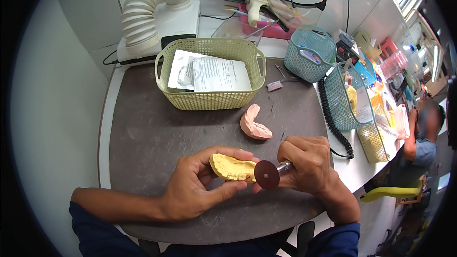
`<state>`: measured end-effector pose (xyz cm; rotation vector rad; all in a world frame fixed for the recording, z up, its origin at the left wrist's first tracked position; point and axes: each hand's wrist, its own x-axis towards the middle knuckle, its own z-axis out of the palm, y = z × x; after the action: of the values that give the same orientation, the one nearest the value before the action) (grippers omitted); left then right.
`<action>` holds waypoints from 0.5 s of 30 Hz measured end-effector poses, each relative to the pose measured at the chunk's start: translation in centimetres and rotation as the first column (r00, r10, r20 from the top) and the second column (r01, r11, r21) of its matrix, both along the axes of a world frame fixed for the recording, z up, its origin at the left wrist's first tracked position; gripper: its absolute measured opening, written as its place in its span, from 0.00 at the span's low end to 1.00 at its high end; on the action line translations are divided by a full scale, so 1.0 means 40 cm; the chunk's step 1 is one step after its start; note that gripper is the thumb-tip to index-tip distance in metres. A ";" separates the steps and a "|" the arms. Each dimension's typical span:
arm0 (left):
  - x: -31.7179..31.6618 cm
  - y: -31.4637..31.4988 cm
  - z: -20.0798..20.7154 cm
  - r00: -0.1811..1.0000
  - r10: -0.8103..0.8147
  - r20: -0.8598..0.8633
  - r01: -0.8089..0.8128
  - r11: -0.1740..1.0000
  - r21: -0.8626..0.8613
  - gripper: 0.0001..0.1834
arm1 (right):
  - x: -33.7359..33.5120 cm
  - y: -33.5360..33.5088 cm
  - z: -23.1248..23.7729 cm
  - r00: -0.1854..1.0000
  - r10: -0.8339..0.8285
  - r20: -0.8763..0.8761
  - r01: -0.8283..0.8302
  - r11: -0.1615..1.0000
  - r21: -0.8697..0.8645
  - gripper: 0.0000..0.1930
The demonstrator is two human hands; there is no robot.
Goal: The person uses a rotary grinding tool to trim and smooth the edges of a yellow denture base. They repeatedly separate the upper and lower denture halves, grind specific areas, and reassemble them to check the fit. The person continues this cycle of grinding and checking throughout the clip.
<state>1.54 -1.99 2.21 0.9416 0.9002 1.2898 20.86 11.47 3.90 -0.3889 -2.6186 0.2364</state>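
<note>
The step in hand looks like bringing a thin, round, dark maroon disc [267,175], mounted on a slim silver metal handpiece [285,166], to a pale yellow, arch-shaped plaster dental model [223,164]. To do it well, I would keep the left hand [195,181] braced, lower the disc's edge lightly rather than its flat face, and work in short passes so that the plaster does not chip. Fingertips should stay out of the disc's plane (one fingertip [257,188] shows just below it, and I cannot tell which hand it belongs to).

The left fingers and thumb are clamped on the model from its far and near sides; the right hand [307,164] has its fingers curled together round the handpiece. The model is held above the dark grey-brown work mat [152,138], nearer the person than a pink, curved plaster cast [255,124] lying on the mat. The disc covers the model's right end, so whether they touch, or whether the disc spins, I cannot tell.

The model has an uneven, scooped upper face with a lumpy rim. Along its near side runs a row of paler, tooth-like shapes [235,176], with a small reddish-orange patch [248,177] close to the disc.
</note>
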 end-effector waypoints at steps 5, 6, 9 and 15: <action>0.001 0.000 0.002 1.000 0.005 -0.003 -0.005 1.000 -0.009 0.22 | -0.001 0.002 -0.004 1.000 0.025 0.011 -0.025 1.000 -0.006 0.28; 0.002 -0.001 0.002 1.000 0.005 -0.009 -0.005 1.000 -0.005 0.22 | 0.000 0.002 -0.005 1.000 0.026 0.011 -0.026 1.000 -0.003 0.28; 0.001 -0.001 0.003 1.000 0.005 -0.025 -0.005 1.000 0.009 0.21 | 0.002 0.004 -0.011 0.999 0.035 0.014 -0.035 0.999 0.012 0.28; -0.001 0.000 -0.001 0.999 0.005 -0.045 -0.003 1.000 0.027 0.21 | -0.001 0.003 -0.010 0.999 0.038 0.010 -0.038 0.999 0.018 0.28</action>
<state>1.51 -2.01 2.19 0.9940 0.9215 1.2916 20.83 11.58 3.51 -0.3356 -2.6379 0.2239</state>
